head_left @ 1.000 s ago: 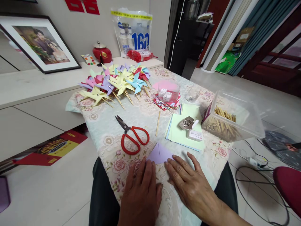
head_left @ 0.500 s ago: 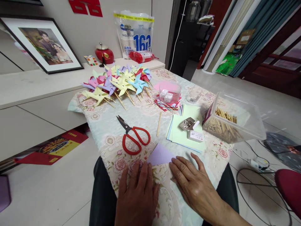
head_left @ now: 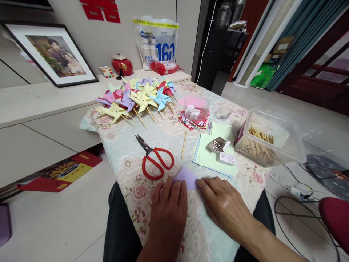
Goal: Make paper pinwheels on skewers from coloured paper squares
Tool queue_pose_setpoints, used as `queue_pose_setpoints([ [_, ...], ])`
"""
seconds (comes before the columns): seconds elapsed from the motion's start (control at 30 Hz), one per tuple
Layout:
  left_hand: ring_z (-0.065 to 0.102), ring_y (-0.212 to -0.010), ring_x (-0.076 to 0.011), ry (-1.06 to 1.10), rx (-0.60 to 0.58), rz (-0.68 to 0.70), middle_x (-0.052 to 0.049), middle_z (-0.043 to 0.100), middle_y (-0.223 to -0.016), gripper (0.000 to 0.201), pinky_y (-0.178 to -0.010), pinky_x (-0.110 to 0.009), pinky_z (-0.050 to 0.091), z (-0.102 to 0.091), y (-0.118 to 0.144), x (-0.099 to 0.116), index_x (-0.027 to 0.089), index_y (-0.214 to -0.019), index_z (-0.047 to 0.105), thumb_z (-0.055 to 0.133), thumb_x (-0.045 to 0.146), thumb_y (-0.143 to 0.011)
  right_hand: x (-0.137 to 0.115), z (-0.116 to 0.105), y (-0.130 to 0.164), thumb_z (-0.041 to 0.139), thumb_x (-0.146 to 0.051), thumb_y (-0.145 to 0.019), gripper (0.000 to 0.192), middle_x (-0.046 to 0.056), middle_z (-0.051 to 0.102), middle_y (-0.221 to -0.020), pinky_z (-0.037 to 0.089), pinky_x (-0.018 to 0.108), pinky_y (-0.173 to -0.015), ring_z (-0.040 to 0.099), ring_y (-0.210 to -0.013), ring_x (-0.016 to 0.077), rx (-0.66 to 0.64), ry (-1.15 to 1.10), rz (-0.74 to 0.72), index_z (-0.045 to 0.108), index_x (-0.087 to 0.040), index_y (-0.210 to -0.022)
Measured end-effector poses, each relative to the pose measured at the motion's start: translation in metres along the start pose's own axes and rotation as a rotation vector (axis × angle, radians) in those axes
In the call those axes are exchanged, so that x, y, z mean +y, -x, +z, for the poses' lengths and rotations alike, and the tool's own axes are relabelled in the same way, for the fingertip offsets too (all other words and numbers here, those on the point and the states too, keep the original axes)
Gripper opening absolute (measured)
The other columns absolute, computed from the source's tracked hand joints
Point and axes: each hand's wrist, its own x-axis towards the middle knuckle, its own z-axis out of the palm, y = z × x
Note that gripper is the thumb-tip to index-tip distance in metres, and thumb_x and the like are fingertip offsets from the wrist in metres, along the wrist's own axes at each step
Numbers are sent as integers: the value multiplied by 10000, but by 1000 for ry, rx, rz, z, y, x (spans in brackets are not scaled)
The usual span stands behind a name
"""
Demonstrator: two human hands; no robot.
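Observation:
A folded piece of purple paper (head_left: 187, 177) lies on the flowered tablecloth, its point facing away from me. My left hand (head_left: 171, 211) rests on its left part, fingers fairly straight and laid over the near edge. At the right corner, my right hand (head_left: 227, 207) has its fingers bent and drawn together on the paper; its thumb is not clearly visible. Red-handled scissors (head_left: 154, 158) lie with blades parted beyond my left hand. A thin wooden stick (head_left: 184, 145) lies past the paper.
Several finished paper pinwheels (head_left: 141, 98) are heaped at the back left. To the right are green paper sheets (head_left: 203, 154) bearing small boxes, and a clear plastic bin (head_left: 283, 149) of sticks. A clear container (head_left: 203, 109) stands on cut paper.
My left hand has shifted up and right onto the paper, covering its left part. My right fingers have bent and gathered at the right corner, and the outstretched thumb has drawn in.

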Motion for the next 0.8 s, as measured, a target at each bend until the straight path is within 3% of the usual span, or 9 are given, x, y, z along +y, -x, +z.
queue_pose_setpoints([
  [0.2, 682, -1000, -280, 40, 49, 49, -121, 751, -1041, 340, -936, -464, 475, 0, -6, -7, 70, -1104, 696, 411, 5, -931, 10, 0, -4, 500, -163, -958, 316, 99, 675, -959, 574, 381, -763, 649, -892, 246, -4, -325, 173, 608, -183, -1254],
  [0.4, 688, -948, -267, 63, 92, 58, -129, 747, -1008, 260, -909, -447, 513, 7, -6, -11, 80, -1089, 688, 497, 37, -918, 12, 0, -11, 552, -216, -934, 345, 28, 708, -819, 533, 314, -688, 673, -740, 198, -78, -558, 341, 628, -190, -1270],
  [0.6, 694, -968, -281, 67, 103, 107, -146, 747, -1041, 274, -904, -454, 521, 8, -5, -12, 67, -1121, 672, 532, 27, -889, 14, -1, -16, 567, -294, -901, 342, -36, 568, -668, 425, 270, -598, 532, -591, 133, -128, -895, 522, 655, -165, -1206],
  [0.8, 682, -1037, -284, 60, 160, 15, -137, 743, -1086, 305, -957, -470, 486, 14, -8, -6, 82, -1167, 656, 549, 26, -886, 15, -2, -20, 665, -394, -828, 432, -63, 484, -633, 360, 252, -559, 436, -559, 102, -98, -1220, 668, 640, -127, -1168],
])
